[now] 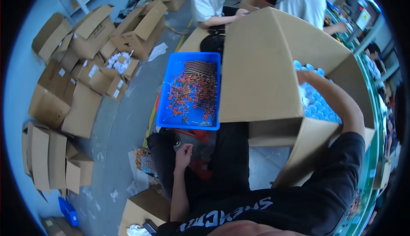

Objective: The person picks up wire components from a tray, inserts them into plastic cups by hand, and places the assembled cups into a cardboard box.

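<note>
My left hand (183, 155) hovers over my lap, below the blue tray, with its fingers curled in; whether anything small is inside them does not show. The blue tray (164, 122) holds a loose heap of thin stick-like pieces (192, 92) with orange-red parts, and a denser bundle lies along its far end. My right arm reaches across into a large open cardboard box (260, 69). Behind the box's raised flap, the fingers of my right hand (304, 77) are mostly hidden. Near that hand, several round light-blue cup-like items (318, 103) stand packed in the box.
Opened cardboard boxes (83, 103) line the floor on the left, one with white crumpled items (119, 62). Another carton (143, 212) stands at my lower left. Two people (209, 5) sit or stand beyond the box. A green conveyor line (373, 150) runs along the right.
</note>
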A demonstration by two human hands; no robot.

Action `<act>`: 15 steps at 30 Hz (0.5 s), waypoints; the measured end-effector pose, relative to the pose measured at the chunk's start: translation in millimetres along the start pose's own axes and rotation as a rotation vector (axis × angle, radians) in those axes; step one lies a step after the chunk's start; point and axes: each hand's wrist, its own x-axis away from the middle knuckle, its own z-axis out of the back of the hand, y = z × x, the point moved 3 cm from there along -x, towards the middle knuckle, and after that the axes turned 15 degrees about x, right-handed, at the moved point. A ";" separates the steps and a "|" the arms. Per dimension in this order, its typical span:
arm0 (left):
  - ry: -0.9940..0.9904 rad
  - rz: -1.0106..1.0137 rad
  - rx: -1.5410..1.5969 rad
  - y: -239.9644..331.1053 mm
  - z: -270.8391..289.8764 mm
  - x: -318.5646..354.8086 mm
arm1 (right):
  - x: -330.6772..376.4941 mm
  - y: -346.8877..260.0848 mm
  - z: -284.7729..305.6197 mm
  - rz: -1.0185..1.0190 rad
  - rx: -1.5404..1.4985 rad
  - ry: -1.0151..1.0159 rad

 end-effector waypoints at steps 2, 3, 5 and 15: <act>0.055 0.050 -0.011 -13.7 8.8 12.7 | -9.2 -26.7 -8.9 0.126 -0.224 0.440; 0.053 0.045 0.038 -17.8 8.4 11.0 | -17.3 -18.3 -4.5 0.146 -0.201 0.434; 0.068 0.047 0.113 -22.8 12.8 6.4 | -46.3 -58.9 58.7 0.161 -0.240 0.473; 0.042 -0.014 0.139 -13.9 -5.2 -12.9 | 181.3 -31.8 -262.3 0.060 -0.467 0.441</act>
